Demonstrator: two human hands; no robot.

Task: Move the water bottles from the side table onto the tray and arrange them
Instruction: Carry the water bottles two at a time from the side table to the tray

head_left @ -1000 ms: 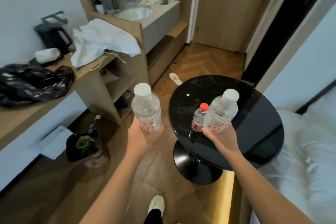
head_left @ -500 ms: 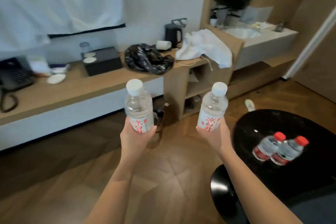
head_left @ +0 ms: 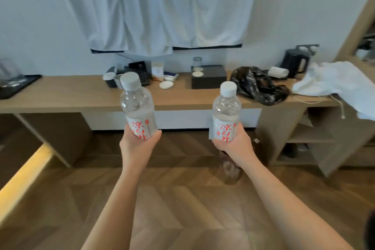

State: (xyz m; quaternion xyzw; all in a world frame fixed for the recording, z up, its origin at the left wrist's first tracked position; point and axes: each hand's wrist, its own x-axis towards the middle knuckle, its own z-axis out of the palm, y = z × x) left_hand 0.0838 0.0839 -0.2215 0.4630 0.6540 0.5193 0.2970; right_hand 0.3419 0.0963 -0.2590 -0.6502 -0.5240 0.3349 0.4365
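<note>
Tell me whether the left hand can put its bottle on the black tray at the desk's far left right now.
Probably not yet. The left hand grips its clear white-capped water bottle out over the floor, apart from the black tray on the long wooden desk; nothing blocks the path.

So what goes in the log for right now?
left hand: holds left bottle | right hand: holds right bottle | both upright | facing desk

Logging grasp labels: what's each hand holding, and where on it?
Left hand holds a water bottle by its lower labelled body; right hand holds a second bottle likewise. Caps are untouched.
</note>
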